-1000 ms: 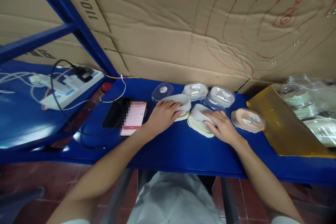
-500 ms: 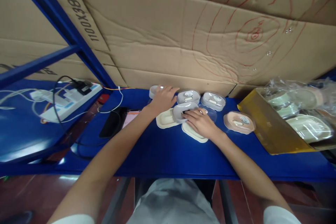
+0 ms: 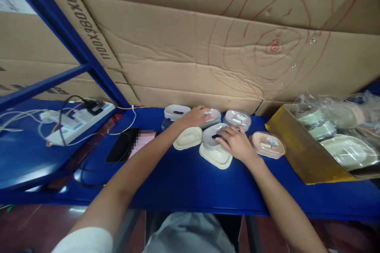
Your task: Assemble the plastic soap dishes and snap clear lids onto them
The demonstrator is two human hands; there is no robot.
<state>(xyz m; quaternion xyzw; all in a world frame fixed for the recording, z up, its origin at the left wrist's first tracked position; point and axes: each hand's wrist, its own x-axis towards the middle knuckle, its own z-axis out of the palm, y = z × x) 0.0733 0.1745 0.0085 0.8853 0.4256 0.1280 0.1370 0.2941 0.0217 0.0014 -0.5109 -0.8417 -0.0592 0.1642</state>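
Note:
My left hand [image 3: 198, 116] lies over the left side of a clear-lidded grey oval box [image 3: 215, 117], fingers stretched out and touching its top. My right hand [image 3: 236, 142] has its fingers curled over the right rim of a grey oval dish [image 3: 208, 136] with a dark slot in its middle. That dish sits partly over a cream oval tray [image 3: 218, 159]. A second cream tray [image 3: 187, 139] lies just left of it. Behind my left forearm stands a whitish oval piece with a dark slot [image 3: 175, 110], on something clear.
To the right are another lidded grey box [image 3: 237, 118] and a lidded pink box [image 3: 268, 145]. A yellow-brown carton [image 3: 293, 150] holds several plastic-wrapped pieces. On the left lie a phone [image 3: 142, 144], a black object [image 3: 120, 148], cables and a power strip [image 3: 80, 124]. Cardboard [image 3: 166, 47] stands behind.
My left hand has moved right, from the whitish piece onto the lidded grey box, uncovering that piece. My right hand stays at the grey dish, shifted toward its right rim. The view has tilted slightly.

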